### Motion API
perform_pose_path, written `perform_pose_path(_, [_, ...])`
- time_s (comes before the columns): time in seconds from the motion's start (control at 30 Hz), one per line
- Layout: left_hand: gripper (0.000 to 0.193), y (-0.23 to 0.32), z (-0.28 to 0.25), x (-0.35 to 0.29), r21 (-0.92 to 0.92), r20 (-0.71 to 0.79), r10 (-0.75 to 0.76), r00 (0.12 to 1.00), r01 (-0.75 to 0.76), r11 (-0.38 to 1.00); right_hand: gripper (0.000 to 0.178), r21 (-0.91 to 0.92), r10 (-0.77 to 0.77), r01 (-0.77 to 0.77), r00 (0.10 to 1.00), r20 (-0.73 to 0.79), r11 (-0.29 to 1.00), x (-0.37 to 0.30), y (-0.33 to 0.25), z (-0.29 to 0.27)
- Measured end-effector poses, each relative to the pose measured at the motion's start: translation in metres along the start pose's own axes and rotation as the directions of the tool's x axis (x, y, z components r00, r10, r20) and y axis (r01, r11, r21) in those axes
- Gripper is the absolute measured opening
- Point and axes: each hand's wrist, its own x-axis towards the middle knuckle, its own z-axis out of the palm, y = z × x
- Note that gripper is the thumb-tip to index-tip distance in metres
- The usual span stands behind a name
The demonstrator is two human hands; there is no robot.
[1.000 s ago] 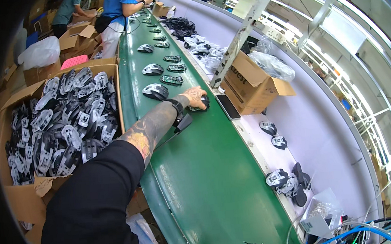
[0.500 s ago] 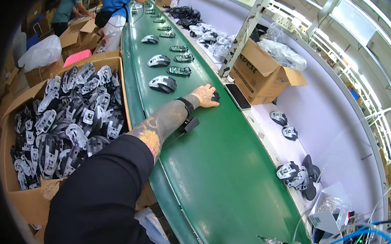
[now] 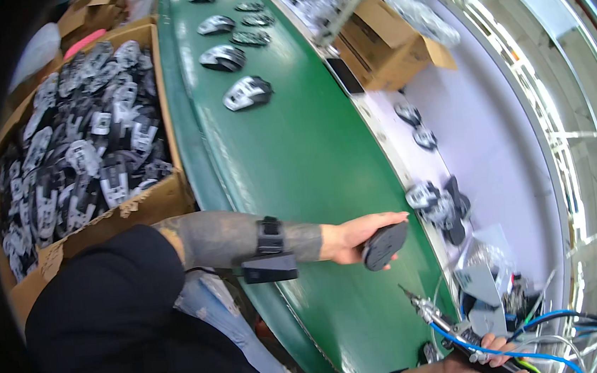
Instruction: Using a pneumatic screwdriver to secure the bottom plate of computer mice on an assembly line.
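In my left hand is a computer mouse, its dark flat underside turned toward me; the fingers curl behind it and the thumb reaches along its far edge. The mouse is held above the green conveyor belt. Low on the right, my right hand wraps round a slim power screwdriver with a blue hose or cable beside it. The driver's bit points up and left toward the mouse, apart from it. Another mouse part lies near the right wrist, partly hidden.
A carton full of grey and black mouse shells stands left of the belt. Farther up the belt lie several mice, one white and black, and circuit boards. The right ledge carries a phone, an open box and mouse parts.
My left hand has come back toward me along the belt, lifting the mouse and showing its underside. My right hand and the screwdriver show more fully. The view has shifted.
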Motion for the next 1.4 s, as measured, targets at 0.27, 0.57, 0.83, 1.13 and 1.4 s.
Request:
perform_pose_path(0.27, [0.06,-0.035,-0.011,-0.021,0.068,0.137,-0.112,0.984,0.103,0.992,0.038,-0.097,-0.141,0.136,0.989,-0.052,0.986,0.0,0.008,0.003])
perform_pose_path(0.57, [0.06,-0.039,-0.012,-0.021,0.147,0.144,-0.156,0.977,0.135,0.98,0.037,-0.032,-0.099,0.1,0.994,0.036,0.994,-0.002,0.015,0.003])
perform_pose_path(0.83, [0.06,-0.042,-0.005,-0.025,0.087,0.183,-0.158,0.97,0.144,0.986,0.039,-0.026,-0.052,0.055,0.993,0.108,0.998,0.0,0.008,0.0])
perform_pose_path(1.13, [0.06,-0.04,-0.003,-0.029,0.104,0.215,-0.175,0.961,0.155,0.982,0.039,-0.053,-0.065,0.073,0.988,0.138,0.996,-0.001,0.009,0.0])
perform_pose_path(1.4, [0.059,-0.038,-0.003,-0.024,0.26,0.14,-0.114,0.984,0.075,0.963,0.04,-0.108,-0.096,0.1,0.995,0.039,0.989,-0.004,0.011,0.008])
